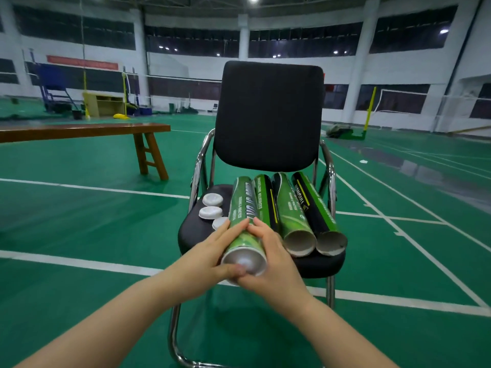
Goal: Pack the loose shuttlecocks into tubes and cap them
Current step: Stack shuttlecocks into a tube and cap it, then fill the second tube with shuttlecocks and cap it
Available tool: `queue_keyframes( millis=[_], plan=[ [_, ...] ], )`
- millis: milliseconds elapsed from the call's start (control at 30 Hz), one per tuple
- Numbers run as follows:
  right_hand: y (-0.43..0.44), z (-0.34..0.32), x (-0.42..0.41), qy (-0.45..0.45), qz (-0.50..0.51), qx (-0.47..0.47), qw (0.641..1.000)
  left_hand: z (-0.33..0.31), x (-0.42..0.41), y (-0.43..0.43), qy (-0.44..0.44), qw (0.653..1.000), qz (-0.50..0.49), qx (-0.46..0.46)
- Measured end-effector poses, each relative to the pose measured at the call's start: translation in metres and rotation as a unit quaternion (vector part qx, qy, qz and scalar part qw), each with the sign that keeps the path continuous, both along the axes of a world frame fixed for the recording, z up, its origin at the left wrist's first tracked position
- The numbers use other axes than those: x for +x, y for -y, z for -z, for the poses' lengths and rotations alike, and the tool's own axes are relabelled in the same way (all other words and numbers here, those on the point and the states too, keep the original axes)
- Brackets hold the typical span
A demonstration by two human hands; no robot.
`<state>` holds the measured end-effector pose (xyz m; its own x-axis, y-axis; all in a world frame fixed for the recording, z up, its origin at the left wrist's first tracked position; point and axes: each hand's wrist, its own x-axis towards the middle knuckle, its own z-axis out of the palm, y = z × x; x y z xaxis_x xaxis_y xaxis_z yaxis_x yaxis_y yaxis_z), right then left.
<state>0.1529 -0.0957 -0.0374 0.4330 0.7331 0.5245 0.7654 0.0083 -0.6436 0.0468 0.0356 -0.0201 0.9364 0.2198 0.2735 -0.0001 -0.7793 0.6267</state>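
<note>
— Chair [268, 115] first: what lies on its black seat?

— Four tubes, side by side, running from the front edge toward the backrest. On the left part of the seat are three white caps [210, 212], close together in a row.

— And the hands?

— Both are on the leftmost tube [243, 205], the green one. The left hand [212, 251] grips it from the left: the fingers lie along its side and the thumb bends to its near end. The right hand [273, 258] grips it from the right, with fingers curled over the top and the thumb also at the near end. The two thumbs meet there.

— Is that tube closed?

— I cannot tell. In its near end I see something pale and round, but it is blurred; cap or shuttlecock, I cannot say. This end sticks out past the front edge of the seat.

— The other tubes?

— The second tube [261, 200] is dark and touches the held one; its near end is hidden behind the right hand. The third tube [291, 211] and the fourth tube [313, 208] touch each other and show open mouths toward the person.

— Anything else?

— The nearest cap [220, 223] is partly behind the left fingers. A wooden bench [79, 130] stands on the green floor [79, 221], well apart to the left.
</note>
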Motion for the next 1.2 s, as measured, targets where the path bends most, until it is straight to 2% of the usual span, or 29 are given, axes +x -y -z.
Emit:
queue_keyframes(
  millis=[100, 233, 367, 533, 733, 900, 1200],
  plan=[
    [-0.009, 0.012, 0.006, 0.066, 0.048, -0.017, 0.997, 0.008, 0.009, -0.011, -0.011, 1.0, -0.004, -0.001],
    [-0.021, 0.03, 0.018, 0.13, 0.109, 0.005, 0.986, 0.017, 0.024, -0.025, -0.038, 0.999, -0.002, 0.006],
    [-0.02, 0.039, 0.03, 0.243, 0.191, 0.001, 0.951, 0.027, 0.042, -0.028, -0.072, 0.997, 0.012, 0.037],
    [0.003, 0.039, 0.046, 0.332, 0.225, -0.018, 0.916, 0.026, 0.063, -0.031, -0.079, 0.996, 0.013, 0.029],
    [0.02, 0.037, 0.074, 0.345, 0.288, -0.055, 0.892, 0.017, 0.082, -0.035, -0.089, 0.994, 0.004, 0.059],
    [0.004, 0.035, 0.08, 0.349, 0.294, -0.128, 0.88, 0.012, 0.098, -0.037, -0.07, 0.985, -0.053, 0.152],
    [-0.003, 0.039, 0.08, 0.352, 0.3, -0.049, 0.885, 0.016, 0.105, -0.025, -0.078, 0.97, -0.09, 0.213]
  ],
)
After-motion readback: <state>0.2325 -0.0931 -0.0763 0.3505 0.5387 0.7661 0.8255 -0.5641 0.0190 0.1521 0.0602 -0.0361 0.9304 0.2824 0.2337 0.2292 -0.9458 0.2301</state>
